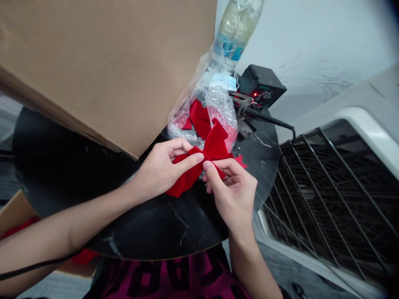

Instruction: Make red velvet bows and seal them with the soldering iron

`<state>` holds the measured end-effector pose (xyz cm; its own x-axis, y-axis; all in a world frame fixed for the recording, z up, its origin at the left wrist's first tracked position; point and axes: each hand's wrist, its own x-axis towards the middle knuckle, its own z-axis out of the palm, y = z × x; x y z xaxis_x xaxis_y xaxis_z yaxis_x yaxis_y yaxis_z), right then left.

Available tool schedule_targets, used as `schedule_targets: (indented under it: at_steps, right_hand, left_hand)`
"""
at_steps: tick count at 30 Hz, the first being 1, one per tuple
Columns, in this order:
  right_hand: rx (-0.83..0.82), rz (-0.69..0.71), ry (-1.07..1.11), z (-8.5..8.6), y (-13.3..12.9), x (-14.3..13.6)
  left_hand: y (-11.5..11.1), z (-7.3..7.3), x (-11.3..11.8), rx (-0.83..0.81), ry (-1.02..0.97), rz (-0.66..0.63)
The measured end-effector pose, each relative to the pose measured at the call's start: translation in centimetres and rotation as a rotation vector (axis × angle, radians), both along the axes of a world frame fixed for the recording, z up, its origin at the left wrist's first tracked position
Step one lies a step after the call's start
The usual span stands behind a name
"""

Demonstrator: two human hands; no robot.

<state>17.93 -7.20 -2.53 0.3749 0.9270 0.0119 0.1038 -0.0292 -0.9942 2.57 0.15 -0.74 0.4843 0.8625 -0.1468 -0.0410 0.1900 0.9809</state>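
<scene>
Both my hands pinch the middle of a red fabric bow (215, 145) above a round black marble table (156, 232). My left hand (163, 168) holds its left loop, thumb and forefinger closed on the centre. From the right, my right hand (232, 189) grips the centre and the right tail. Behind the bow lies a clear plastic bag (215, 97) with more red fabric pieces inside.
A large cardboard box (102, 62) fills the upper left and overhangs the table. A black soldering station (262, 87) with a red light and its cable sits at the back, beside plastic bottles (238, 25). A white grilled fan housing (336, 182) stands to the right.
</scene>
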Motion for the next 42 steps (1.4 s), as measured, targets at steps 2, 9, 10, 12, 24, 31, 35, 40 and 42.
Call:
schedule_targets:
  at_steps: [2,9,10,12,24,31,35,40,42]
  right_hand:
    - [-0.003,-0.004,0.015,-0.1,-0.1,0.0]
    - [0.028,-0.037,0.051,-0.2,-0.2,0.5]
    - [0.032,-0.049,0.053,-0.3,-0.2,0.5]
    - [0.036,-0.071,0.051,-0.4,-0.3,0.4]
    - [0.083,-0.106,0.120,-0.9,-0.2,0.4]
    - [0.193,-0.035,0.113,-0.8,-0.1,0.9]
    - [0.226,0.073,0.091,-0.4,-0.1,1.2]
    - [0.291,0.117,-0.011,0.1,-0.1,1.3]
    - [0.317,0.101,-0.086,0.1,0.0,1.5]
  left_hand:
    - [-0.1,-0.3,0.2,-0.024,-0.024,0.042]
    - [-0.6,-1.5,0.4,0.028,-0.051,0.187]
    - [-0.7,-1.5,0.5,0.044,-0.042,0.202]
    - [-0.8,-1.4,0.5,0.067,-0.022,0.220]
    - [-0.4,-0.8,0.4,-0.262,-0.205,0.140]
    - [1.1,-0.6,-0.5,-0.443,-0.303,-0.052]
    - [1.6,-1.1,-1.0,-0.419,-0.335,-0.145]
    - [1.5,-1.4,-1.0,-0.345,-0.297,-0.129]
    - [1.4,-1.1,-1.0,-0.258,-0.241,-0.100]
